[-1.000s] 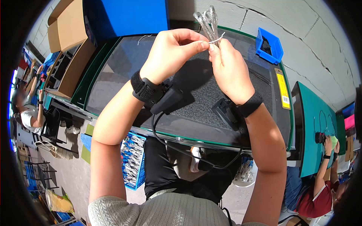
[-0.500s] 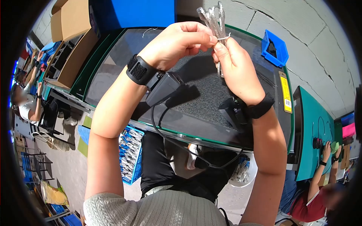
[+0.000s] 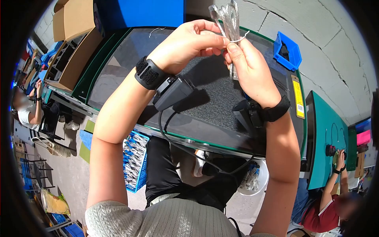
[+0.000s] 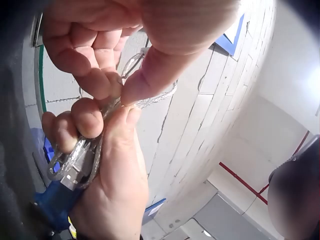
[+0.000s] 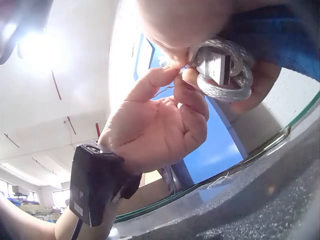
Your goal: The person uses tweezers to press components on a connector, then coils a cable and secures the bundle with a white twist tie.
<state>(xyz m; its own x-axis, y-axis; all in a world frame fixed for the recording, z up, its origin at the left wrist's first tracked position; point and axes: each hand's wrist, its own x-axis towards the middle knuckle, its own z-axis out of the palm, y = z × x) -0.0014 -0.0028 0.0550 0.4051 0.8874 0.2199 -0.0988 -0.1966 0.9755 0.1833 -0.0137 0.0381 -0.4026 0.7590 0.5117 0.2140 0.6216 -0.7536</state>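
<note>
A silver braided USB cable (image 3: 230,19), folded into a bundle, is held up over the far side of the table. My right hand (image 3: 254,75) grips the bundle around its middle, with loops sticking out above. Around it passes a thin white tie (image 3: 243,37), its free end poking out to the right. Thumb and forefinger of my left hand (image 3: 185,43) pinch the tie right beside the right thumb. A metal USB plug (image 4: 73,175) and a blue part (image 4: 56,202) show below the right fingers in the left wrist view. Coiled braid surrounds the plug in the right wrist view.
A dark mat (image 3: 213,104) covers the table. A blue bin (image 3: 287,51) with black items stands at the back right, a cardboard box (image 3: 71,55) at the left. Below are a blue basket (image 3: 144,168) and white bucket (image 3: 262,183) of cables. Another white tie (image 3: 156,29) lies behind.
Both hands have shifted slightly up and right in the head view with the cable bundle. The tie's free end now extends farther right; the left hand keeps pinching beside the right thumb.
</note>
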